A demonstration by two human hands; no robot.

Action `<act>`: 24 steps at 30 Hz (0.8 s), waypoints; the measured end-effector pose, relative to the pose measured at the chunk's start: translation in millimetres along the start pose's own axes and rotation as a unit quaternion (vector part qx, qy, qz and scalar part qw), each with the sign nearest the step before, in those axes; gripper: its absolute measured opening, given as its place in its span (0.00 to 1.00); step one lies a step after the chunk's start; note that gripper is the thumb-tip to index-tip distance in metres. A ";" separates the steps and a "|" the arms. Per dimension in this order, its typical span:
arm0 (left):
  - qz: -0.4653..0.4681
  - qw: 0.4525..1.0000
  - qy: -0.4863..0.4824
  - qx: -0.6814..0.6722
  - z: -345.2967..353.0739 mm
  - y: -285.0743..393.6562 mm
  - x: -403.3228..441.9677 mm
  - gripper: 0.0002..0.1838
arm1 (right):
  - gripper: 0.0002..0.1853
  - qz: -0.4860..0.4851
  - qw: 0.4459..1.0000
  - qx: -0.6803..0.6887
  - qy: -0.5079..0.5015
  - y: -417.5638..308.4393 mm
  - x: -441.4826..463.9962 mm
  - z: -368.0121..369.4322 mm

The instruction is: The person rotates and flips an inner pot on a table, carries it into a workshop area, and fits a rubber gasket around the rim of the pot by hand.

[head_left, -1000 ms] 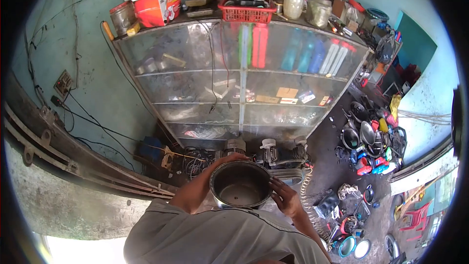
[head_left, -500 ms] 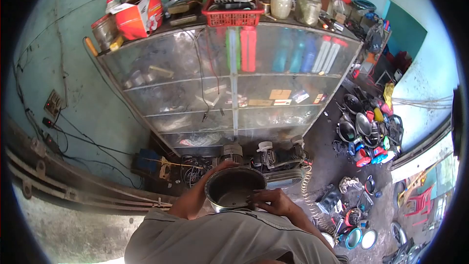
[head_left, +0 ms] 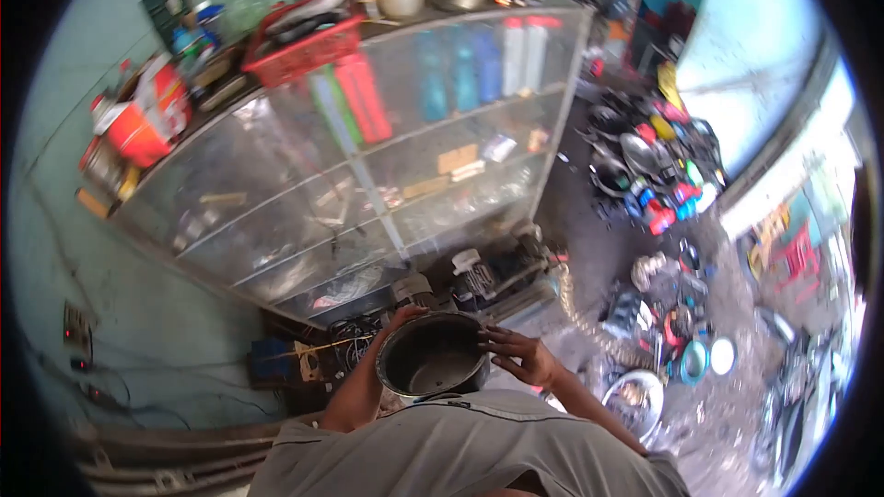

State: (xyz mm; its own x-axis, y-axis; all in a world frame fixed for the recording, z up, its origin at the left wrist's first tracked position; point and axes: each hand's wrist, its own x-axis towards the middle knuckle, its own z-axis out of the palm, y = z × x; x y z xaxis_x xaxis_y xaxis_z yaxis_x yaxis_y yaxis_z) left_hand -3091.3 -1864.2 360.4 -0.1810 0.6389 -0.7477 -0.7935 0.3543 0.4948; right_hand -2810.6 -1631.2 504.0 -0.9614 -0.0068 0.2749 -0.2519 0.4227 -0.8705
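Note:
A round dark metal pot [head_left: 433, 356], its inside facing up, is held close in front of my grey shirt. My left hand [head_left: 405, 317] grips the pot's far left rim, with most of its fingers hidden behind the wall. At the pot's right rim is my right hand [head_left: 521, 355], fingers spread and apart, the fingertips touching or just beside the edge. A small dark spot shows on the pot's bottom.
A glass-fronted cabinet [head_left: 368, 175] stands ahead, with a red basket [head_left: 304, 48] and jars on top. A compressor [head_left: 474, 276] sits at its foot. Right of it lie a coiled hose [head_left: 573, 299], piled pans [head_left: 645, 155], a metal basin [head_left: 656, 405] and a red chair [head_left: 797, 256].
The view has turned to the right and tilted, bringing the metal basin into view. My right hand has moved from the pot's near inner edge back to its right rim.

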 end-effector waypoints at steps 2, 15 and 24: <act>0.121 0.992 0.010 0.037 18.3 -18.3 -10.2 0.18 | 0.20 0.055 0.998 0.003 0.039 2.6 -10.0 3.8; -0.115 0.977 -0.145 0.102 142.2 17.8 49.1 0.21 | 0.25 0.392 0.870 0.039 0.296 -4.8 -97.4 23.3; 0.099 0.956 -0.099 0.257 278.6 15.6 11.0 0.19 | 0.36 0.381 0.867 0.124 0.297 -40.5 -168.3 -30.4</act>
State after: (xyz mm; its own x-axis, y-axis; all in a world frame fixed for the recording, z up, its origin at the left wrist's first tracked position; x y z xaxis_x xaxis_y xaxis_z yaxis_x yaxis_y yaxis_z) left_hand -2943.8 -1661.4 483.3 -0.1440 0.8276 -0.5425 -0.3554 0.4684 0.8089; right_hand -2635.2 -1619.7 505.4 -0.6515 0.6872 -0.3213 0.3442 -0.1096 -0.9325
